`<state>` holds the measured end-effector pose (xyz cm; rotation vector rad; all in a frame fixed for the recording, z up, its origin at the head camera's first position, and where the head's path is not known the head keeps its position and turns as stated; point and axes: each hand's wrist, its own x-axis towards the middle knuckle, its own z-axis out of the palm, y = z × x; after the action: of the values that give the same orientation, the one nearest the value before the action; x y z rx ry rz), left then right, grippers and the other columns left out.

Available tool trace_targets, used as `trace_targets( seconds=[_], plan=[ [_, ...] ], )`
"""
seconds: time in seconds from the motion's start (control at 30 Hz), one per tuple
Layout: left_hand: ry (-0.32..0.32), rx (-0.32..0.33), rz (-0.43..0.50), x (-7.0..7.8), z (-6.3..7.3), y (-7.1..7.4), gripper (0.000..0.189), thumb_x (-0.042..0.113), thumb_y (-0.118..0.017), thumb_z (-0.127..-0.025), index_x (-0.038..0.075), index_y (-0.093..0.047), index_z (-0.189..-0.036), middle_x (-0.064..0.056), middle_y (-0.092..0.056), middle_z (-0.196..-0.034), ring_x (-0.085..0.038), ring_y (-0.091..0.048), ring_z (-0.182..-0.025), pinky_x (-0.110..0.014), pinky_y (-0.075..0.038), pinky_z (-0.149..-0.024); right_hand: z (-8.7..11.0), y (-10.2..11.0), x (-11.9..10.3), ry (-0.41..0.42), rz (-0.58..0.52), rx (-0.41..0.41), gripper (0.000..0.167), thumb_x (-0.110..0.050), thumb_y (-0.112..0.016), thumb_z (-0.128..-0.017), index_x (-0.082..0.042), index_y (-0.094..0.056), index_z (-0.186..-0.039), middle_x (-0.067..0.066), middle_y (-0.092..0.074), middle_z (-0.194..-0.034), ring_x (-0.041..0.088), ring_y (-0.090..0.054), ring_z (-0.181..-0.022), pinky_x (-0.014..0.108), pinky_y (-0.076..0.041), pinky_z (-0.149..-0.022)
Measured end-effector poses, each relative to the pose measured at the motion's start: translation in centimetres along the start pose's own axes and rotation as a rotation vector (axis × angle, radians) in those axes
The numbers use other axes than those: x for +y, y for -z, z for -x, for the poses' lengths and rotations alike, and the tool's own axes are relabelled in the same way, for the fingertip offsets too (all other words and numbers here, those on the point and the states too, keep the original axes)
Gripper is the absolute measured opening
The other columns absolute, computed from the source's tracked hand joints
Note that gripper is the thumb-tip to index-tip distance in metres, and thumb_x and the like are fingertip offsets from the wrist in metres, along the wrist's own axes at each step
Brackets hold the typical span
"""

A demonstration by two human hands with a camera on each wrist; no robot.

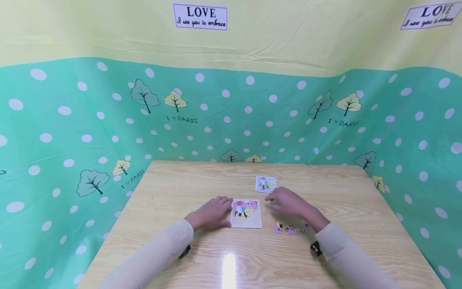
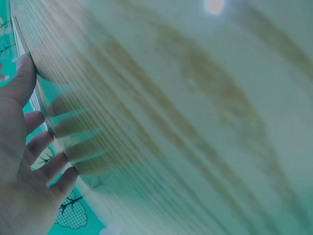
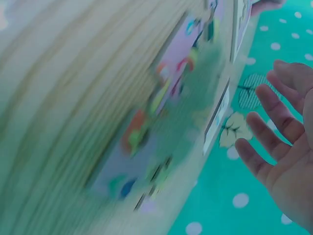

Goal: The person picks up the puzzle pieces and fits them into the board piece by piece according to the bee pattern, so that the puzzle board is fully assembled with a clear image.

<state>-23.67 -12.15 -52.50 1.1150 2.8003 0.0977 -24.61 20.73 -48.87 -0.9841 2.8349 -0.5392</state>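
A square white puzzle board (image 1: 246,220) with a few bee-picture pieces fitted in its upper part lies flat in the middle of the table. My left hand (image 1: 213,212) rests at its left edge. In the left wrist view the thumb (image 2: 23,81) touches the board's edge, and the fingers (image 2: 41,147) are spread and relaxed. To the board's right my right hand (image 1: 290,202) hovers, holding nothing, with its fingers (image 3: 276,122) loosely extended. Loose puzzle pieces (image 1: 290,228) lie below this hand, partly blurred in the right wrist view. Just beyond its fingertips lies a bee picture card (image 1: 265,183).
The wooden table (image 1: 173,180) reflects a bright light near its front. A green and yellow curtain (image 1: 249,108) with dots and trees closes off the back and both sides. Each wrist wears a dark device, such as the right wrist camera (image 1: 315,248).
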Motion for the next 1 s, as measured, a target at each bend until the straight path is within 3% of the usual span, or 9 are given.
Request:
trace_targets(
  seconds=[0.53, 0.77, 1.0],
  plan=[
    [0.012, -0.008, 0.004, 0.1, 0.0, 0.1, 0.067, 0.062, -0.066, -0.090, 0.013, -0.059, -0.135, -0.014, -0.046, -0.157, -0.033, -0.045, -0.144, -0.049, -0.040, -0.120, 3.3, 0.9, 3.9, -0.119, -0.038, 0.017, 0.030, -0.016, -0.073, -0.092, -0.011, -0.073, -0.121, 0.005, -0.073, -0.114, 0.023, -0.067, -0.102, 0.044, -0.059, -0.091],
    [0.012, -0.001, 0.015, 0.1, 0.1, 0.3, 0.066, 0.060, -0.067, -0.089, 0.012, -0.060, -0.133, -0.015, -0.047, -0.156, -0.034, -0.046, -0.144, -0.050, -0.041, -0.119, 4.6, 0.9, 5.5, -0.169, -0.055, 0.009, 0.029, -0.016, -0.074, -0.090, -0.011, -0.074, -0.119, 0.004, -0.074, -0.111, 0.018, -0.066, -0.099, 0.042, -0.059, -0.089],
    [0.011, 0.004, 0.014, 0.0, 0.0, 0.1, 0.068, 0.061, -0.067, -0.089, 0.011, -0.059, -0.134, -0.014, -0.047, -0.157, -0.033, -0.045, -0.144, -0.049, -0.041, -0.120, 5.9, 1.1, 6.2, -0.189, -0.025, -0.001, 0.031, -0.016, -0.076, -0.088, -0.009, -0.074, -0.118, 0.005, -0.074, -0.109, 0.022, -0.067, -0.099, 0.047, -0.059, -0.091]
  ],
)
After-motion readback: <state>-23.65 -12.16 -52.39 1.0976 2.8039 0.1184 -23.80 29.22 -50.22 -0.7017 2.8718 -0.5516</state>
